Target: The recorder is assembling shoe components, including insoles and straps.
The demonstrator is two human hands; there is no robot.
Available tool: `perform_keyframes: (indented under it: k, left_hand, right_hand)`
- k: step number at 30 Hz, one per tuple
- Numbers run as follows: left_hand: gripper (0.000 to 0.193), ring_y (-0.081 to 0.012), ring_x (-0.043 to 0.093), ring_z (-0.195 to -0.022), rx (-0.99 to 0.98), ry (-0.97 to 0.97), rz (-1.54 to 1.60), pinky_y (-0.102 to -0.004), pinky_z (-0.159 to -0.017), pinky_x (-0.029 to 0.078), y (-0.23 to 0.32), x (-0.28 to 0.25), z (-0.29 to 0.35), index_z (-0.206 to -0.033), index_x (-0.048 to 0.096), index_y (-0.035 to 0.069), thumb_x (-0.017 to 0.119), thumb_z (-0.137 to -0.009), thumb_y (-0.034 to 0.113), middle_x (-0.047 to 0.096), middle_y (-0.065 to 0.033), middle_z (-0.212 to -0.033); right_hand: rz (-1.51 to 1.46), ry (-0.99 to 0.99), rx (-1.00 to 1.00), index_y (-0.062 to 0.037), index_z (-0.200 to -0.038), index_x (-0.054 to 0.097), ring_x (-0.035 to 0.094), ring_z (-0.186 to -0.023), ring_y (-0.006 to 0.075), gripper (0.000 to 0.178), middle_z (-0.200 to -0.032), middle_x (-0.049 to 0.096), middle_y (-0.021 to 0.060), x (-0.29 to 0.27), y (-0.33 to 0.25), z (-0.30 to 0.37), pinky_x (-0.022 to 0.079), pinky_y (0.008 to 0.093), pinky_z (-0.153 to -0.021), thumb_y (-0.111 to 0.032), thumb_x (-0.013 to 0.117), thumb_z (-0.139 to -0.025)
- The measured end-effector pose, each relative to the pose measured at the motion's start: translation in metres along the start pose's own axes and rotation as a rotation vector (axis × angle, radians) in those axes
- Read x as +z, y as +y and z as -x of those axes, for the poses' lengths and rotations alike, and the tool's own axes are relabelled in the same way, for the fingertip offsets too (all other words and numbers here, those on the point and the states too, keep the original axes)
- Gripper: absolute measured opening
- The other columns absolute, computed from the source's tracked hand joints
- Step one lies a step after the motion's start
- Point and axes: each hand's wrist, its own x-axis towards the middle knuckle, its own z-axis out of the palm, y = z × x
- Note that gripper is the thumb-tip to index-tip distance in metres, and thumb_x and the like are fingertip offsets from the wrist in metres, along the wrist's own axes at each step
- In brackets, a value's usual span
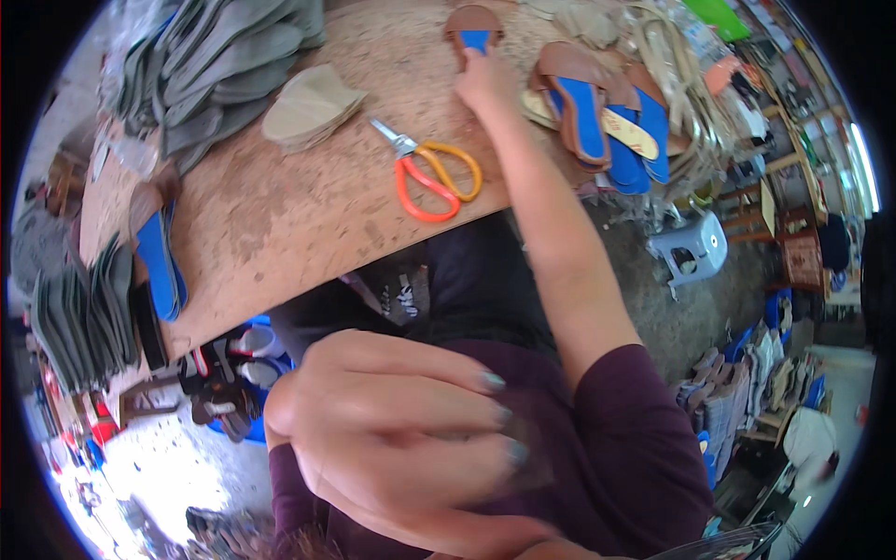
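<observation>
While the head view shows the left grip [401,425] blurred, short of the tabletop [299,219], its hold impossible to tell, the nearer right grip [489,84] pinches one end of the brown sandal [473,20], whose long axis points away from the tabletop's near edge.

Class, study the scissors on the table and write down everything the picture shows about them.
The scissors have short, silvery, metal-looking blades and two large looped handles that look plastic-coated: one red-orange, the other yellow-orange. They lie flat on the worn wooden table, blades aimed away from the person and to the left, loops close to the near edge. The blades look nearly closed, though their exact gap is too small to tell. Neither hand touches them.
</observation>
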Motion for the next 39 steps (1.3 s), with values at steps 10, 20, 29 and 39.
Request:
perform_keyframes:
  k: [10,20,29,39]
  left_hand:
    - [0.046,-0.0186,0.064,-0.073,-0.703,0.057,-0.554,-0.0306,-0.070,0.051,-0.059,-0.047,0.119,-0.121,0.061,0.002,0.040,-0.085,-0.015,0.063,-0.0122,-0.089]
    - [0.040,-0.0138,0.063,-0.080,-0.950,0.116,-0.461,-0.0254,-0.068,0.052,-0.086,-0.056,0.143,-0.125,0.058,0.001,0.042,-0.090,-0.010,0.061,-0.0107,-0.099]
    - [0.039,-0.0239,0.062,-0.090,-0.903,0.039,-0.492,-0.0310,-0.080,0.050,-0.112,-0.040,0.086,-0.126,0.055,0.000,0.052,-0.087,-0.002,0.060,-0.0136,-0.101]
    - [0.080,-0.0420,0.046,-0.120,-1.158,-0.265,-1.041,-0.0461,-0.097,0.044,-0.316,0.063,0.016,-0.144,0.031,0.011,0.069,-0.080,0.039,0.023,-0.0221,-0.149]
  right_hand:
    - [-0.165,0.162,-0.183,-0.0113,-0.132,0.051,0.041,-0.128,0.0383,0.069,-0.140,0.042,0.0190,-0.099,-0.013,0.055,0.035,0.0568,-0.101,-0.047,0.071,-0.077]
    - [0.051,-0.205,0.109,-0.0128,-0.141,0.039,0.038,-0.131,0.0426,0.076,-0.147,0.033,0.0239,-0.139,0.089,0.101,0.039,0.0452,-0.105,-0.019,0.073,-0.073]
    - [-0.738,-0.136,0.277,-0.0029,-0.137,0.047,0.054,-0.118,0.0222,0.066,-0.132,0.053,0.0142,-0.160,0.123,0.089,0.041,0.0298,-0.098,-0.003,0.065,-0.073]
    - [-0.490,0.125,0.072,-0.0060,-0.134,0.050,0.047,-0.126,0.0326,0.064,-0.137,0.047,0.0164,-0.161,0.119,0.109,0.039,0.0387,-0.104,-0.005,0.071,-0.073]
